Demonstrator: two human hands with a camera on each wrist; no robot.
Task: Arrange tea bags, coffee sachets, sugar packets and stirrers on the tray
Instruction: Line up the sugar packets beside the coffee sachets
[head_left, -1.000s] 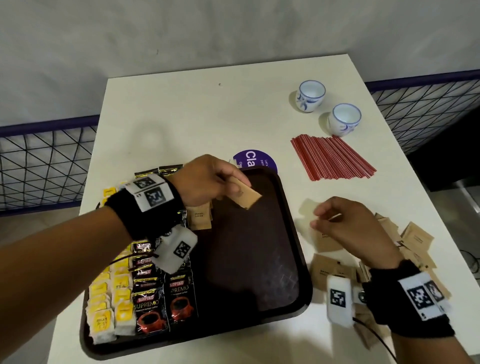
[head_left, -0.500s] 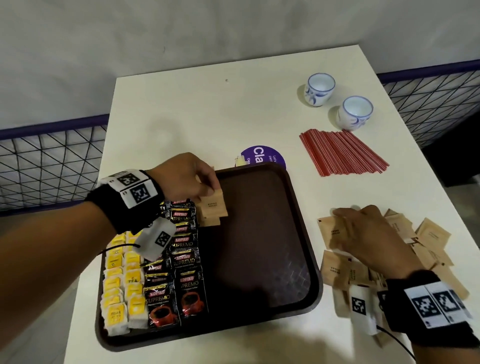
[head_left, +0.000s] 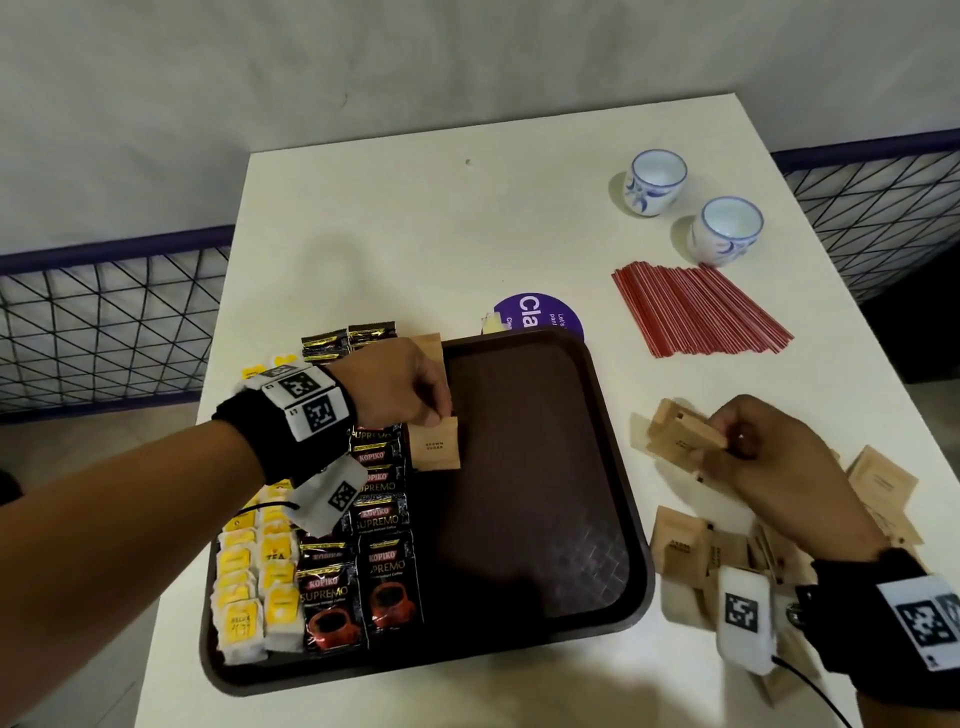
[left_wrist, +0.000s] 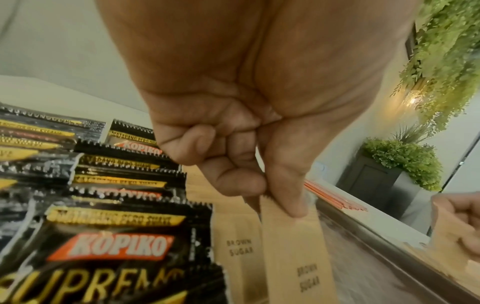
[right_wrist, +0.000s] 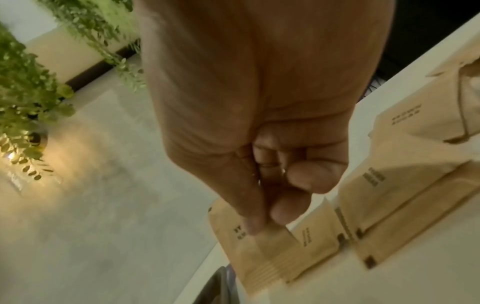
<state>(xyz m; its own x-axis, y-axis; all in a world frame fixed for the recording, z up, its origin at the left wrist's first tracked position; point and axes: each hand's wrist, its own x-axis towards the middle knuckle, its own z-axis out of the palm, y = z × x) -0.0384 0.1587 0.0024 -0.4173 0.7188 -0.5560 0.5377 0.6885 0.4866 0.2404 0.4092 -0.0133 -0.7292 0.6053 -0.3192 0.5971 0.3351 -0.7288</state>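
Brown plastic tray (head_left: 597, 519): sugar column now begun beside black coffee sachets (head_left: 384, 519) | left hand (head_left: 400, 387): has lowered kraft brown-sugar packet (head_left: 435, 446) onto tray, fingers (left_wrist: 285, 197) still pinching its top | right hand (head_left: 763, 457): lifted next packets (head_left: 685, 439) from surface, pinched.

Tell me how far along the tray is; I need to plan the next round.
Done: tea bags and coffee sachets sit in rows on the tray. In hand: the left hand pinches a brown sugar packet beside the coffee; the right hand holds more. Left: the loose sugar pile and the red stirrers, all on the table.
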